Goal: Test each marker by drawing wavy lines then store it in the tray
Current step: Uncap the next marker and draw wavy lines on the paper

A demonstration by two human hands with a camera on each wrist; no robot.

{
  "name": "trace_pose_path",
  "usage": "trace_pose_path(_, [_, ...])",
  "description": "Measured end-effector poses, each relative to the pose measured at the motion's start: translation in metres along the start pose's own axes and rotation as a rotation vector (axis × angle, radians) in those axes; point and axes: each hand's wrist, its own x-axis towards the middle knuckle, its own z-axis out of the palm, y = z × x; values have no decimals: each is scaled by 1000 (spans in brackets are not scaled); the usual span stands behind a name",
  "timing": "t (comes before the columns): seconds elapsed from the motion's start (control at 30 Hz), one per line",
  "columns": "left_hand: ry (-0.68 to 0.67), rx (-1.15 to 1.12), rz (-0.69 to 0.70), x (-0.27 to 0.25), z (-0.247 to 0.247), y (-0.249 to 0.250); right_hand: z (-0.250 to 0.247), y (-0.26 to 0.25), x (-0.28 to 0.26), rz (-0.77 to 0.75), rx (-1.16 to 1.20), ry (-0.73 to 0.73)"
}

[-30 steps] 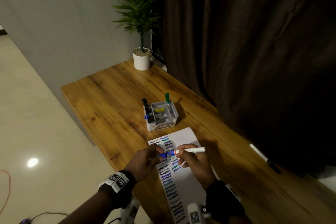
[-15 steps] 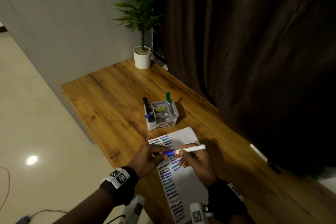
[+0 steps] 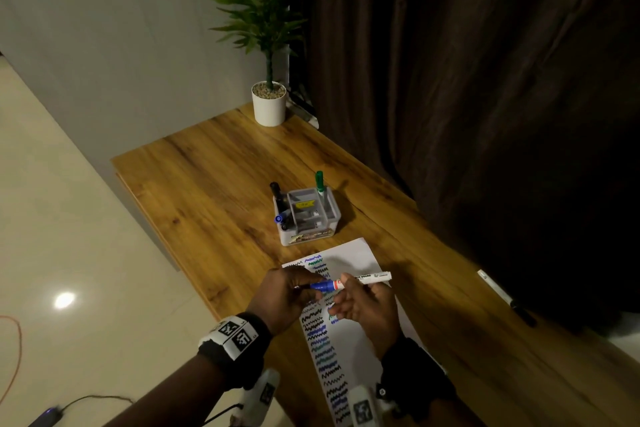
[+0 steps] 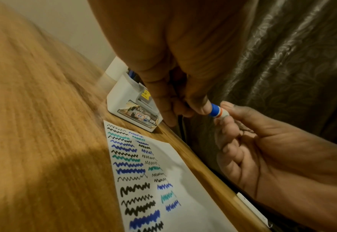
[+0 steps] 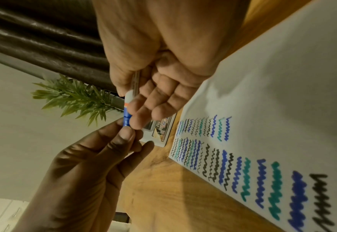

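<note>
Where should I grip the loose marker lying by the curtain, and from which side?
Pinch the white barrel of the marker mid-length, coming from above. It lies flat and alone on the desk, its dark cap nearest the right edge, so both long sides look free for fingers.

White paper [image 3: 360, 256] carries black, blue and teal zigzags; blue-capped white marker [image 3: 349, 282].

Head looks down; wrist views closely share paper [image 4: 163, 180].
</note>
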Motion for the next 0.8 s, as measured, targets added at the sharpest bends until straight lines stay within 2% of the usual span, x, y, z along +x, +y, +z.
trace_pose_path(0.13, [-84, -34, -55, -2, 0, 2, 2, -1, -2, 103, 104, -50])
trace_pose_path(0.23, [-67, -253, -141, -2, 5, 13, 4, 2, -1, 166, 153, -37])
trace_pose_path(0.3, [-90, -330, -173, 0, 5, 22, 5, 2, 0, 159, 164, -31])
trace_pose_path(0.47, [-121, -305, -148, 7, -3, 40, 4, -9, 0, 121, 138, -96])
trace_pose_path(0.57, [-101, -290, -169, 15, -18, 43, -7, -20, 7, 55, 196, -45])
trace_pose_path(0.63, [-83, -225, -190, 22, -29, 43, -19, -23, 15, -126, -24, -75])
trace_pose_path(0.73, [-89, -98, -168, 28, -34, 43, -21, -20, 17, -413, -694, -287])
trace_pose_path(0.8, [-71, -86, -159, 30, -27, 46, -16, -18, 12, -555, -1027, -297])
